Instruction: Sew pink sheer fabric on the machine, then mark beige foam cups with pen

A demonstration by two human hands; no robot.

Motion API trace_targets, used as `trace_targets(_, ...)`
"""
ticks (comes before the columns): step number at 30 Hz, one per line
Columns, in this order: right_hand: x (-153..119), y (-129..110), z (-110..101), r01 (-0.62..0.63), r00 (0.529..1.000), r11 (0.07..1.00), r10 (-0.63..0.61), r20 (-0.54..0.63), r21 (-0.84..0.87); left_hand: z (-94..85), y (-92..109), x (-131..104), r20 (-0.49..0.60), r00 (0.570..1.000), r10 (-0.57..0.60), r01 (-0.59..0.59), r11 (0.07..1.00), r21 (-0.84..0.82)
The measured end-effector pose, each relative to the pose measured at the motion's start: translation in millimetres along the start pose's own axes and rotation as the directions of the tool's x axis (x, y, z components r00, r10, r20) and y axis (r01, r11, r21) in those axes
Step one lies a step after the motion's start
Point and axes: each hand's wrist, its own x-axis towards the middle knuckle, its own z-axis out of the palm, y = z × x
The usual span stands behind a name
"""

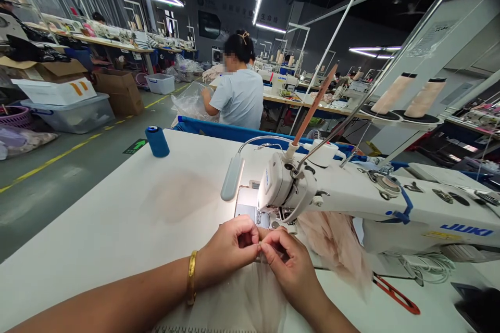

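Both my hands meet just in front of the sewing machine point(332, 192), thumbs and fingertips pinched close together. My left hand point(230, 242), with a gold bangle on the wrist, grips the edge of a thin, sheer pale fabric point(250, 299). Right beside it, my right hand point(291, 263) pinches the same edge. From the fingers the fabric hangs down toward me over the white table. Beyond my fingertips are the needle and presser foot point(259, 217), lit by a small lamp point(232, 179). More peach sheer fabric point(332, 244) lies bunched under the machine arm.
A blue thread cone point(157, 141) stands at the far left of the white table point(117, 239). Red-handled snips point(396, 294) and coiled white cable point(429, 266) lie at right. Two peach thread cones point(394, 94) sit on the stand. A person point(240, 88) sits ahead, facing away.
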Motion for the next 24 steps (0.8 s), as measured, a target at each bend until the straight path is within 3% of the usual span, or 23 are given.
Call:
trace_targets(9, -0.9, -1.8, -0.1, -0.001, 1.0, 1.0, 0.001, -0.016, 0.015, 2.2, 4.1, -1.1, 0.034, 0.996, -0.087, 0.089, 0.992, -0.089)
trace_targets(24, -0.1, -4.2, 0.2, 0.0, 1.0, 1.0, 0.0, -0.029, 0.021, -2.4, -3.5, -0.7, 0.02, 0.998, -0.056, 0.058, 0.989, -0.135)
